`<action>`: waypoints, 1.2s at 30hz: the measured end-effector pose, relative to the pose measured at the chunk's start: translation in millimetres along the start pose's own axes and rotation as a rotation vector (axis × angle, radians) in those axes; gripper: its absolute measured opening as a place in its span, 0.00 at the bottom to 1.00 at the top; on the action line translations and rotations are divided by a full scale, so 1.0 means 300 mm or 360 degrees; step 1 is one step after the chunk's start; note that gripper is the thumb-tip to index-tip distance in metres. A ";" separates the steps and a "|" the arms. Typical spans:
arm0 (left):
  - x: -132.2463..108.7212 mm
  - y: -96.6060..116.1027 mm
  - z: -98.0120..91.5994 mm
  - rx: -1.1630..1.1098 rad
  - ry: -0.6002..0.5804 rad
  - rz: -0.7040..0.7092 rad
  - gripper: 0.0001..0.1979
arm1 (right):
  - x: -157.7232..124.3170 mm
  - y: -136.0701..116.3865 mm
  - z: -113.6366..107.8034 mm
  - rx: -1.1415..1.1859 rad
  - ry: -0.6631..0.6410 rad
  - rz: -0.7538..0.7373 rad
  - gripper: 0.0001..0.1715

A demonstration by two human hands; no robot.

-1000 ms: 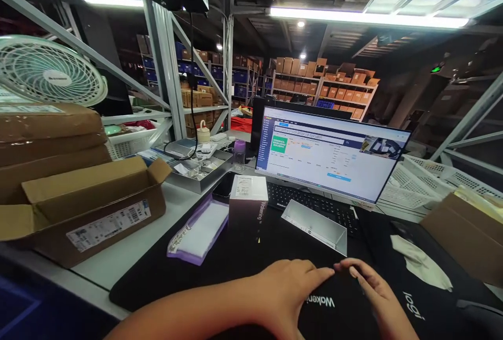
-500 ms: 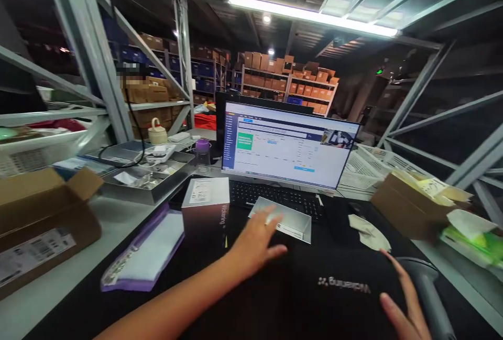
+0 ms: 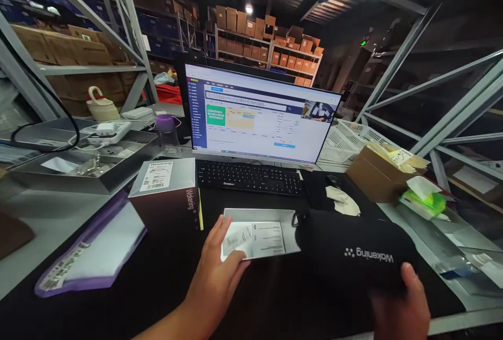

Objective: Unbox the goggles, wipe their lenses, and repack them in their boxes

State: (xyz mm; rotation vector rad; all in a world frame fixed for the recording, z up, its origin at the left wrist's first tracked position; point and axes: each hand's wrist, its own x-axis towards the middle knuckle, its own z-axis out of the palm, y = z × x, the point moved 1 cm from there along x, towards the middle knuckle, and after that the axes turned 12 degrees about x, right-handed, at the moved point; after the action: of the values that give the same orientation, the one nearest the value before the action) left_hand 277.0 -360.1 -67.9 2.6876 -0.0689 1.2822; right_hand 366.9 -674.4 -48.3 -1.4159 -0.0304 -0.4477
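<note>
My left hand (image 3: 216,269) grips the left end of a shallow open white box (image 3: 291,236), thumb on the near side and fingers on the far side. Printed papers (image 3: 267,238) lie inside the box. At the right, my right hand (image 3: 404,300) holds a black pouch (image 3: 346,235) marked "Wakening" by its near right edge; the lower fingers are blurred. The pouch's left end, with a small loop, meets the box's right end. A taller Wakening box (image 3: 168,193) with a white label stands left of my left hand.
A keyboard (image 3: 251,177) and a lit monitor (image 3: 255,114) stand ahead. On the left lie a purple-edged plastic packet (image 3: 98,251) and a grey metal tray (image 3: 102,183). A cream cloth (image 3: 341,201), a cardboard box (image 3: 365,175) and a tissue pack (image 3: 424,198) sit at the right.
My left hand has closed on the white box, which now lies nearer me, off the keyboard. The pouch is lifted and turned beside it. The view has shifted, and the scanner is no longer visible.
</note>
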 end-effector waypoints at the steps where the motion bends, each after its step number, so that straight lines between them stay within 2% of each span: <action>1: -0.018 0.013 -0.006 -0.0025 -0.0010 -0.0038 0.06 | -0.006 0.002 0.020 -0.0063 -0.0111 0.0011 0.39; 3: -0.048 0.031 -0.014 -0.0050 -0.0033 -0.0105 0.07 | -0.014 -0.003 0.072 -0.0158 -0.0269 0.0048 0.38; 6: -0.084 0.047 -0.022 -0.0064 -0.0065 -0.0146 0.10 | -0.013 -0.027 0.171 -0.0310 -0.0374 0.0044 0.39; 9: -0.110 0.049 -0.021 -0.0048 -0.0035 -0.0213 0.10 | -0.020 -0.043 0.275 -0.0583 -0.0645 -0.0054 0.38; 12: -0.122 0.041 -0.009 -0.0042 0.0034 -0.0324 0.15 | -0.054 -0.046 0.357 -0.0934 -0.0797 -0.0430 0.33; 15: -0.120 0.030 0.003 -0.0042 -0.0042 -0.0370 0.19 | -0.095 -0.046 0.404 -0.1163 -0.0833 -0.0880 0.30; 18: -0.117 0.026 0.007 0.0008 -0.0126 -0.0385 0.20 | -0.112 -0.051 0.425 -0.1208 -0.0880 -0.1025 0.33; 22: -0.118 0.031 0.010 0.0026 -0.0169 -0.0383 0.21 | -0.116 -0.071 0.454 -0.1227 -0.0943 -0.0990 0.37; 26: -0.123 0.032 0.018 0.0028 -0.0171 -0.0375 0.22 | -0.137 -0.086 0.498 -0.1239 -0.1048 -0.0894 0.31; 29: -0.127 0.028 0.022 0.0050 -0.0161 -0.0361 0.24 | -0.142 -0.101 0.526 -0.1316 -0.1024 -0.0825 0.29; 31: -0.129 0.026 0.023 0.0058 -0.0151 -0.0346 0.24 | -0.136 -0.113 0.539 -0.1358 -0.1008 -0.0696 0.28; 36: -0.132 0.028 0.020 0.0010 -0.0114 -0.0358 0.28 | -0.143 -0.121 0.568 -0.1270 -0.0926 -0.0512 0.40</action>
State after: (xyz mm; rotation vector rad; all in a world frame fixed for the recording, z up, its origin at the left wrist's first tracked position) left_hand 255.7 -370.4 -101.0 2.6546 0.2224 1.1210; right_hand 357.4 -502.4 2.5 -2.3087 -0.6142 -0.3002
